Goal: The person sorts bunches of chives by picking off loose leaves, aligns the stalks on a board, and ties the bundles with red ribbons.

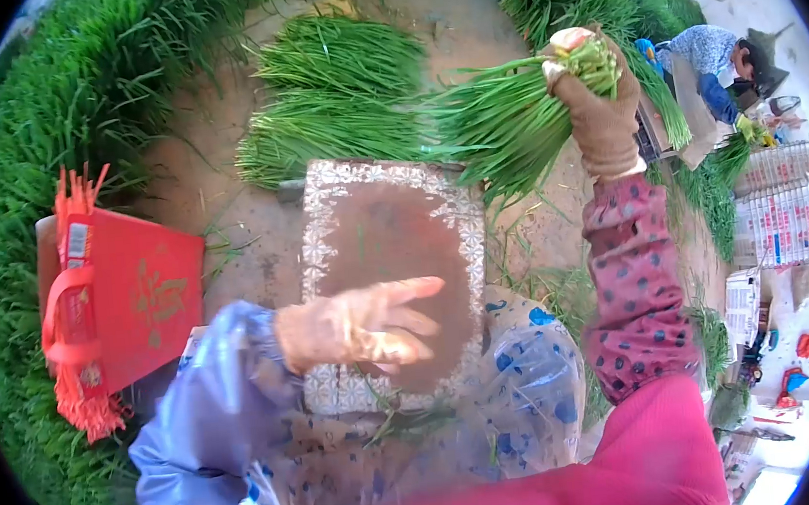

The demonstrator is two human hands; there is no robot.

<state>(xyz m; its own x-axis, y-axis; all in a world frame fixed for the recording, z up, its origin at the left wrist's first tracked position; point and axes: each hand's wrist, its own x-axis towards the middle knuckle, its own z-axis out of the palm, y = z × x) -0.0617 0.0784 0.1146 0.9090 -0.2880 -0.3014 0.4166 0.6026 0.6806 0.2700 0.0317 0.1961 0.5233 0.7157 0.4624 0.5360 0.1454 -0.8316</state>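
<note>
Beyond the far right corner of the patterned surface, a gloved right hand is closed round the stem end of a long-leaved green bunch, lifting it off the ground. Its grip sits where the pale stems gather, which probably keeps their ends together while the leaves fan freely leftward, unpinched.

Over the near half of the surface, the left hand grasps nothing visible, its fingers loosely spread; motion blurs it, so whether it touches the surface or hovers just above cannot be told. The surface lies straight ahead of the person, seemingly so that either hand can reach it without a stretch.

Past its far edge, two piles of greens, a nearer pile and a farther pile, lie side by side, leaves running roughly the same way, an arrangement that likely stops them tangling.

To the left stands a red bag, with coral strips poking out beyond its handle side, perhaps kept there for easy picking. A clear plastic sheet with blue patches covers the lap, presumably against dirt and wet. Off to the right, another person bends over more greens.
</note>
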